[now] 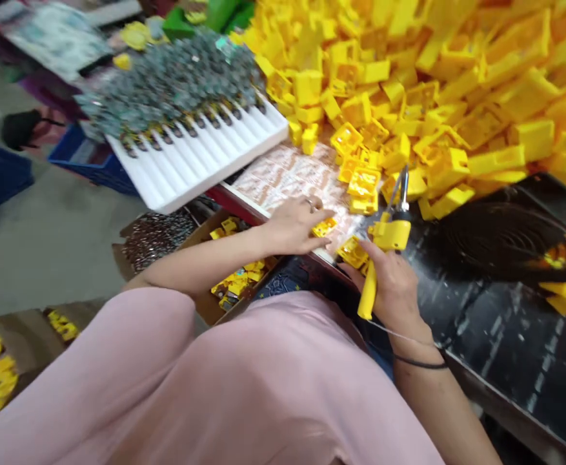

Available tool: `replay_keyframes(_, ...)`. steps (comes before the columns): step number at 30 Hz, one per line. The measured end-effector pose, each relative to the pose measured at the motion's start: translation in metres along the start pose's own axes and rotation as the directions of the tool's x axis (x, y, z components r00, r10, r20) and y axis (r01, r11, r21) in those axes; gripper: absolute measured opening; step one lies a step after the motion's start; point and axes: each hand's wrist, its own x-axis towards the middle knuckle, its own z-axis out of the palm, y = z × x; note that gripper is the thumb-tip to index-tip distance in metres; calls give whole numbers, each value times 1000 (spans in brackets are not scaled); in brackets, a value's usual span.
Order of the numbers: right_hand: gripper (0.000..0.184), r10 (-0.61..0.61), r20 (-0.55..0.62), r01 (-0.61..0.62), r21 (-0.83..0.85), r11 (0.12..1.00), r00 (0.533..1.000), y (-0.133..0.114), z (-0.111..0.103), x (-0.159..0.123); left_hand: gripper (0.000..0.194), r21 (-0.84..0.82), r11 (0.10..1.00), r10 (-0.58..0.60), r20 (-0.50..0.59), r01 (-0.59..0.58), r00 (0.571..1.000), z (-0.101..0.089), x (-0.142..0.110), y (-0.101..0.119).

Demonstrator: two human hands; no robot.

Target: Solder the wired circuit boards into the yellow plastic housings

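My right hand (396, 281) is wrapped round a yellow soldering gun (390, 234), whose metal tip points up and away from me. A thin wire trails from the bottom of its handle across my wrist. Between that hand's thumb side and the table edge sits a small yellow plastic case (353, 252), partly covered by my fingers. My left hand (295, 226), with a ring on one finger, has its fingers round another yellow plastic case (324, 227) on the patterned paper (283, 179). More yellow cases (363, 182) lie just beyond both hands.
A large heap of yellow plastic cases (408, 97) fills the back right. At the left, a white ridged tray (186, 165) bears rows of wired parts (176, 84). A black conveyor-like surface (500, 323) lies right. Below the table edge stands a cardboard box (210, 307) with yellow pieces.
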Motion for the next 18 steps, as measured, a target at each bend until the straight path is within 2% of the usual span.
replay_keyframes(2, 45, -42, 7, 42, 24, 999, 999, 8, 0, -3, 51, -73, 994, 91, 82, -85, 992, -1, 1, 2)
replay_keyframes(6, 52, -97, -27, 100, 103, 990, 995, 22, -1, -5, 57, -268, 923, 315, 121, -275, 941, 2, 3, 8)
replay_keyframes(8, 54, -120, -49, 125, 102, 987, 992, 24, -1, -4, 64, -257, 914, 347, 90, -315, 933, -2, 4, 4)
replay_keyframes(9, 55, -119, -58, 124, 96, 988, 991, 24, -1, -3, 68, -220, 929, 319, 63, -299, 946, -8, 5, -3)
replay_keyframes(11, 57, -95, -88, 102, 73, 992, 992, 23, 0, -4, 64, -90, 984, 151, -16, -151, 988, -32, 9, -31)
replay_keyframes(12, 58, -83, -114, 89, 48, 995, 990, 23, 1, -5, 57, -5, 1000, -7, -84, 7, 996, -49, 12, -50)
replay_keyframes(13, 57, -74, -142, 78, 20, 997, 987, 22, 1, -7, 54, 78, 980, -169, -143, 182, 975, -66, 16, -72)
replay_keyframes(14, 56, -69, -162, 69, -9, 998, 984, 22, 2, -8, 59, 139, 925, -320, -222, 355, 921, -83, 21, -96)
replay_keyframes(15, 55, -68, -177, 62, -39, 997, 982, 22, 2, -10, 66, 190, 868, -406, -257, 458, 877, -99, 27, -118)
replay_keyframes(17, 54, -57, -183, 46, -64, 997, 981, 21, 2, -11, 75, 252, 763, -522, -303, 595, 797, -121, 39, -156)
replay_keyframes(18, 54, -48, -170, 39, -58, 998, 984, 20, 3, -12, 80, 264, 734, -556, -295, 625, 777, -127, 45, -171)
